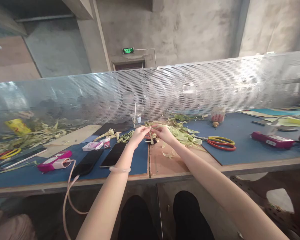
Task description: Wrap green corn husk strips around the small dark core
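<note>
Both hands meet over the middle of the table, their fingertips pinched close together. Between them is a small pale strip of husk-like leaf [152, 136], partly covered by the fingers. My left hand [139, 135], with a pale bangle on its wrist, is closed on it from the left. From the right, my right hand [164, 133] is closed on the same piece. A heap of pale green husk leaves [186, 133] lies just beyond and right of my right hand. Left of my left hand sits a pile of small green braided pieces [126, 137].
Red-and-yellow-handled scissors [221, 142] lie to the right. Phones [88, 161], a magenta power strip [54, 161] with a cable, and a small box [92, 146] are at left. A plastic cup [136, 117] and a jar [218, 114] stand near the perforated metal screen [165, 90].
</note>
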